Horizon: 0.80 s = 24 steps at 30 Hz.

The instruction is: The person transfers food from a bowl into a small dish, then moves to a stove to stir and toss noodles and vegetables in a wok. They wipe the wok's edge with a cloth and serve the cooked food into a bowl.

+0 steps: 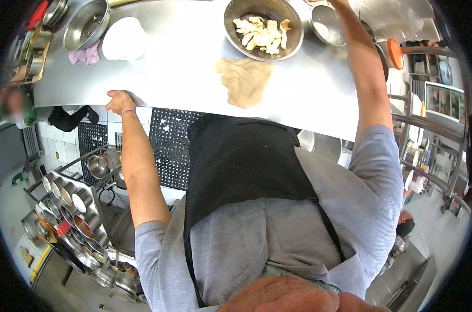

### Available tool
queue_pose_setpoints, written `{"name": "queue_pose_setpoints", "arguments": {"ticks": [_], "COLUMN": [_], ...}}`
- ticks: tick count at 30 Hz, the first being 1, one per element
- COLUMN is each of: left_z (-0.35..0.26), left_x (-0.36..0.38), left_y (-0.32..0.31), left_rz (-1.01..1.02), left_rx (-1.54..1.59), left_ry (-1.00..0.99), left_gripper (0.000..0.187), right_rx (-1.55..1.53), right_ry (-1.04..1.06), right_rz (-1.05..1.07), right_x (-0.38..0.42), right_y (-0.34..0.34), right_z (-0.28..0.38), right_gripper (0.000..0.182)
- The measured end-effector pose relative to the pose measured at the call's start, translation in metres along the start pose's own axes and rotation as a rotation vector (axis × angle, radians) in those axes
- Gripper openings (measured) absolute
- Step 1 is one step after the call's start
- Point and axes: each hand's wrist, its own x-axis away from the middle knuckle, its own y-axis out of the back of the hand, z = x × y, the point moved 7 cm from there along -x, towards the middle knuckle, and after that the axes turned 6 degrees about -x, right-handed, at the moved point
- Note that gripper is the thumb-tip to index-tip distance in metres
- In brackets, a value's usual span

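Steel table [184, 67] across the top half of the head view, seen from above the wearer's chest. Left hand [119, 101] at 9 o'clock, palm down on the near table edge, fingers [113, 95] curled loosely over the lip, nothing held. Right hand at 1 o'clock, reaching past the top of the frame beside a small steel bowl [327, 24]; only forearm and wrist showing, so finger spread and any hold impossible to tell. Nearest the right arm: large steel bowl [263, 28] at 12 o'clock, holding pale, limp pieces [262, 35], possibly battered or raw food, hard to name at this distance. Judged soft, moist and slippery; likely to sag or tear if pinched at one end, better scooped from beneath or lifted with spread fingers. Bowl itself rigid, smooth-walled, moderately heavy when loaded; rim the sensible place to grip, with some risk of sliding on the slick table. Beige cloth [244, 79] lying crumpled just below the bowl, toward 6 o'clock of it: light, floppy, easy to pinch anywhere. White rounded object [124, 39] and another steel bowl [86, 23] at 10 o'clock, pink rag [85, 54] between them. Rack of steel containers [72, 208] at 8 o'clock, below the table.
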Motion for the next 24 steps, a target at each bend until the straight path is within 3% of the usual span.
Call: {"name": "queue_pose_setpoints", "arguments": {"ticks": [4,6,8,10,12,13,14,16,19,24], "left_z": [-0.004,-0.002,-0.001,0.002,-0.001,-0.003,-0.002,0.003,0.004,0.006], "left_x": [0.007,0.004,-0.003,-0.011,-0.006,-0.003,-0.004,-0.011,-0.009,-0.009], "left_y": [0.005,0.003,-0.001,-0.008,-0.004,-0.002,-0.004,-0.008,-0.006,-0.006], "left_rz": [0.01,0.006,-0.005,-0.023,0.007,0.022,0.011,-0.012,-0.023,-0.006], "left_rx": [0.008,-0.003,-0.023,-0.047,-0.046,-0.047,-0.051,-0.057,-0.022,-0.028], "left_ry": [0.024,0.015,0.005,-0.005,-0.001,-0.002,-0.006,-0.007,0.006,-0.009], "left_gripper": [0.072,0.074,0.077,0.08,0.08,0.08,0.079,0.077,0.076,0.075], "right_rx": [-0.016,0.109,0.087,-0.395,-0.12,-0.161,-0.075,-0.167,0.034,-0.163], "right_ry": [-0.022,0.143,0.424,0.381,0.344,0.295,0.227,0.329,0.309,0.324], "right_rz": [0.007,-0.241,0.026,0.092,0.154,0.257,0.45,0.463,0.496,0.369], "right_x": [0.001,0.03,0.071,0.137,0.161,0.16,0.164,0.165,0.163,0.162], "right_y": [0.003,0.045,0.079,0.139,0.134,0.102,0.101,0.062,0.052,0.059], "right_z": [-0.008,0.006,0.032,0.073,0.086,0.079,0.093,0.096,0.124,0.107], "right_gripper": [0.022,0.019,0.016,0.015,0.016,0.03,0.03,0.031,0.018,0.019]}}
